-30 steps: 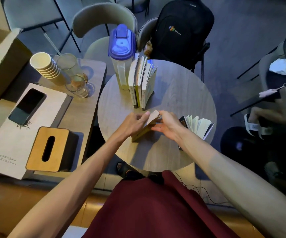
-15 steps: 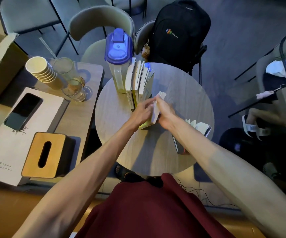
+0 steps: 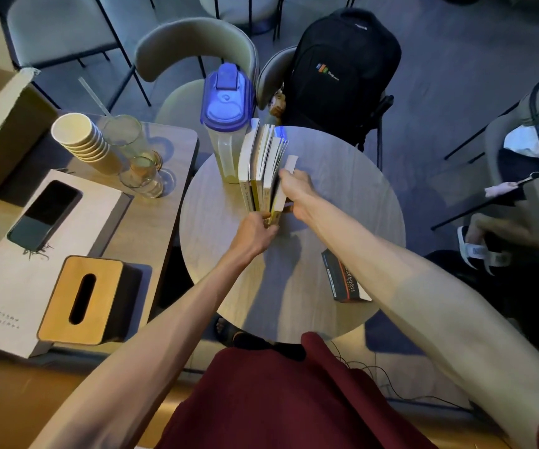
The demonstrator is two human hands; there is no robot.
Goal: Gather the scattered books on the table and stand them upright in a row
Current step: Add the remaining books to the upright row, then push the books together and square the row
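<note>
On the round wooden table [image 3: 352,202] three books stand upright in a row [image 3: 258,163] against a clear pitcher with a blue lid [image 3: 227,115]. A yellow-spined book [image 3: 281,196] stands on edge at the row's right end. My right hand [image 3: 297,196] grips its right side and top. My left hand [image 3: 255,233] holds its near bottom corner by the spine. One more dark book with an orange edge [image 3: 342,277] lies flat at the table's near right, partly hidden under my right forearm.
A side table on the left holds stacked paper cups [image 3: 80,137], two glasses [image 3: 138,170], a white box with a phone on it [image 3: 44,215] and a wooden tissue box [image 3: 83,299]. Chairs and a black backpack [image 3: 342,72] stand behind the round table. A person sits at the right.
Both hands lifted the yellow-spined book from the table's middle, turned it upright and carried it back to the right end of the standing row. The fanned-open book at the near right now lies closed.
</note>
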